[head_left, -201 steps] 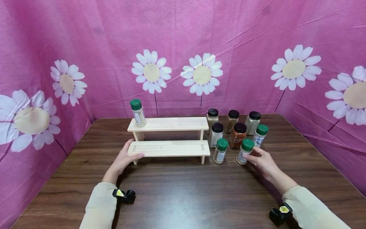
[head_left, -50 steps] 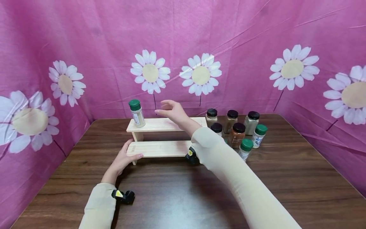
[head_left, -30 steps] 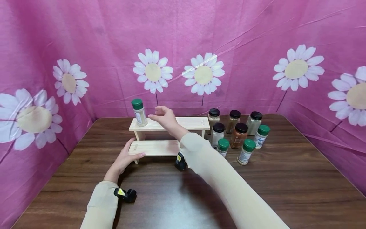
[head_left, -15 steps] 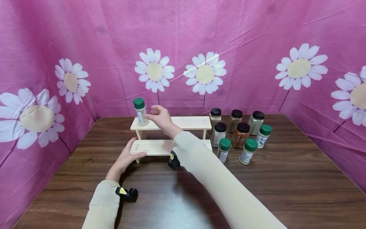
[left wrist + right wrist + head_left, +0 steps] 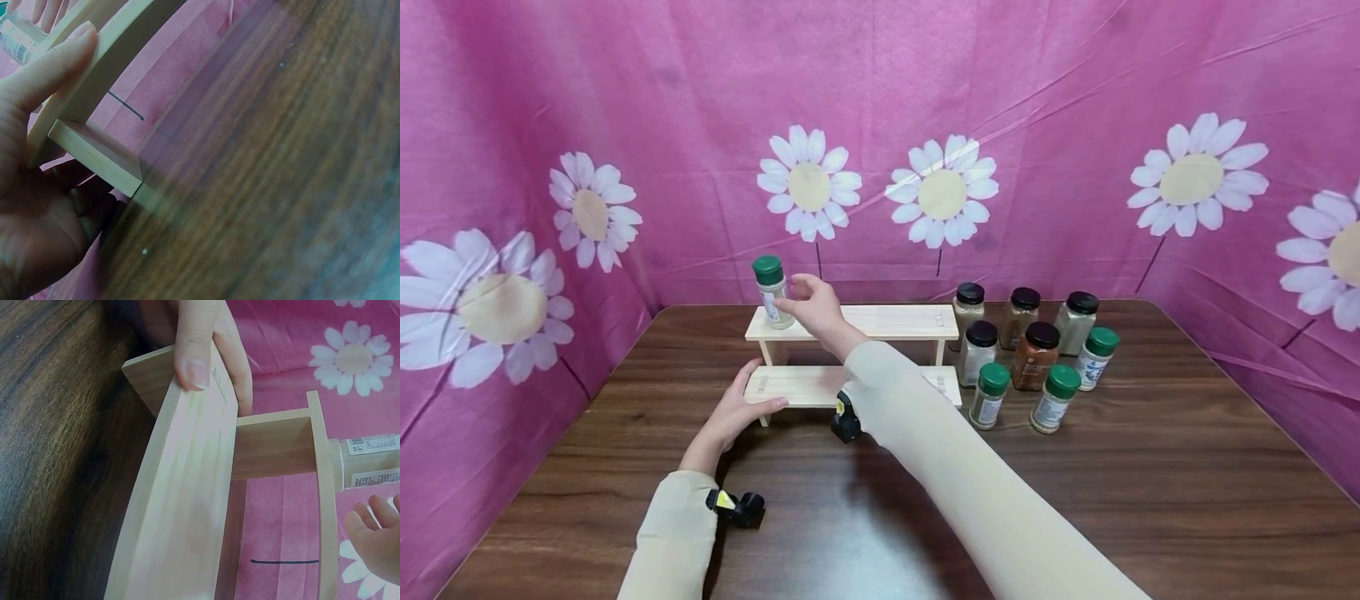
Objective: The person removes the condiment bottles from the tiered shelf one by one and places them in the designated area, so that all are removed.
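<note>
A two-tier light wooden rack point(image 5: 902, 321) stands on the table, and my left hand point(image 5: 733, 417) grips the left end of its lower shelf. In the left wrist view the thumb point(image 5: 65, 59) lies along the board, with the other fingers around behind. One green-capped spice jar point(image 5: 771, 296) stands upright at the left end of the upper shelf. My right hand point(image 5: 820, 310) is just right of that jar, fingers loosely bent; its thumb overlaps the jar in the head view. The right wrist view shows a gap between the fingers point(image 5: 359, 525) and the jar point(image 5: 369, 462).
To the rack's right, several more spice jars stand on the brown table point(image 5: 1150, 483): black-capped ones, including a jar with reddish contents point(image 5: 1036, 358), and green-capped ones such as the front jar point(image 5: 990, 398). A pink flowered cloth point(image 5: 880, 83) hangs behind.
My right hand has gone from a green-capped jar on the table to above the upper shelf, then left and down beside the jar there. My left hand keeps its grip.
</note>
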The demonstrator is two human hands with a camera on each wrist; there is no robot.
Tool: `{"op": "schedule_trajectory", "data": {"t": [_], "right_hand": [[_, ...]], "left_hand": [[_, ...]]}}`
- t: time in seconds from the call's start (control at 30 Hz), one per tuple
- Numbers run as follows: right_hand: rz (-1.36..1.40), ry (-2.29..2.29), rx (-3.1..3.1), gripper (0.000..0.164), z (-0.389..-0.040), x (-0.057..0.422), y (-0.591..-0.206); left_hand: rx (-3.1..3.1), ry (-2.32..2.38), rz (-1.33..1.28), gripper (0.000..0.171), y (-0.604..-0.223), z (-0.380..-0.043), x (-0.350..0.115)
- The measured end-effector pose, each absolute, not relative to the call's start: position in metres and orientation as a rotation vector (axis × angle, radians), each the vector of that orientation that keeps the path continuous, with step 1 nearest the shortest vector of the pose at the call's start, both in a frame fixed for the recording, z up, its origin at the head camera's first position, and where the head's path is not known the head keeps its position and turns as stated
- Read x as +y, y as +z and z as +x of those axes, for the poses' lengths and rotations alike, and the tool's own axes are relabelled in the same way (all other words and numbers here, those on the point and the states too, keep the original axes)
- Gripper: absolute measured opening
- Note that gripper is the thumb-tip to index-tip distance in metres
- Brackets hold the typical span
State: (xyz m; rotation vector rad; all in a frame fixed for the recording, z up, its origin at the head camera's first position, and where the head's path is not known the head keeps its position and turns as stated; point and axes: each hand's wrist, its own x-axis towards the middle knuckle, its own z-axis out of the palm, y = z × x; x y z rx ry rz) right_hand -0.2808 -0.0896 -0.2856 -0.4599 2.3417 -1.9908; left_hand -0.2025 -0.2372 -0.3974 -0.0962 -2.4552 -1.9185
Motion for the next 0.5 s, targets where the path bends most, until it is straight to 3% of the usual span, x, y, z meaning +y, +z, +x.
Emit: {"op": "schedule_trajectory", "data": {"t": [0.5], "right_hand": [[-0.432,-1.998,2.329,0.046,-0.2803,-0.0965,-0.2861]], "left_hand": [[-2.471,-1.92,-0.092,0.081,-0.3968,-0.2022,-0.2378]]}}
